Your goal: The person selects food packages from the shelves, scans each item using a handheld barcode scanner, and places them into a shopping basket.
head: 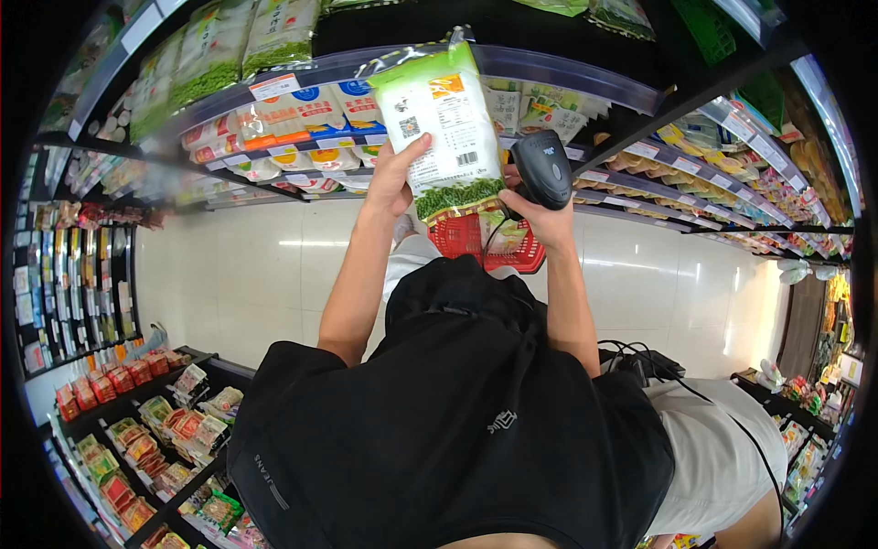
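Note:
My left hand (396, 177) grips the left edge of a white and green plastic food package (449, 130), thumb across its face. The package is tilted, its printed back with a barcode turned up towards me, and green beans are pictured along its lower edge. In my right hand (545, 218) is a black handheld barcode scanner (543, 170), held beside the package. The fingers of that hand also reach the package's lower right edge. Below my hands a red plastic shopping basket (456, 238) rests near the floor, with another green and white package (505, 237) in it.
Shelves of packaged noodles (291, 122) and similar green bags (278, 34) stand ahead, with price-tag rails. More stocked shelves (727, 171) run to the right. Behind me on the left are racks of snack packets (140, 449). Another person's pale clothing (717, 446) is close at my right.

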Demonstrator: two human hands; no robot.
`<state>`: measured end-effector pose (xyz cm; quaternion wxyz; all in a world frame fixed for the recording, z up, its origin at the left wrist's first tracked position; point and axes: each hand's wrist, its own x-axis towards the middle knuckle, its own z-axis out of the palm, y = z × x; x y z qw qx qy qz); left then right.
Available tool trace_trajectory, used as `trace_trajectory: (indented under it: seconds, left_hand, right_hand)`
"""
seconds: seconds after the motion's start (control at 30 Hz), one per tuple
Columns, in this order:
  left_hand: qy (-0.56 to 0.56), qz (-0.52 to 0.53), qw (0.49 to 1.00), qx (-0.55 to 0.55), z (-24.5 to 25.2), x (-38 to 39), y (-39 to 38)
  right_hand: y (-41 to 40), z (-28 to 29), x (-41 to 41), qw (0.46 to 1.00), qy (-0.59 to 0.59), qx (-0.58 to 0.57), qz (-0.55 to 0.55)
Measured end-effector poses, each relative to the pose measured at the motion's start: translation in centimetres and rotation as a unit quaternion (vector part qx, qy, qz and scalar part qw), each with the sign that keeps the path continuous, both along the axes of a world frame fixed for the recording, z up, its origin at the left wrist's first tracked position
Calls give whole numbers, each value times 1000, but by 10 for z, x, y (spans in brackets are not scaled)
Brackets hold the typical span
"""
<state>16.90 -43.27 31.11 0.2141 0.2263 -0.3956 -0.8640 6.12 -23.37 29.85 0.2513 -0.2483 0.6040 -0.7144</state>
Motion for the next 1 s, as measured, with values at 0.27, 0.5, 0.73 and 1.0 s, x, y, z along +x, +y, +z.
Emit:
trace_trajectory:
  seconds: [0.27, 0.5, 0.73, 1.0]
  left_hand:
    - [-25, -41, 999, 3, 19, 2, -7]
    - [-34, -41, 999, 2, 25, 1, -5]
    - [-8, 19, 996, -85, 27, -2, 0]
    - [-19, 13, 997, -73, 36, -6, 3]
  right_hand:
    - [11, 26, 4, 992, 103, 56, 46]
    - [9, 14, 3, 993, 110, 44, 21]
    - [-2, 17, 3, 999, -32, 7, 9]
    - [-2, 17, 3, 999, -3, 39, 23]
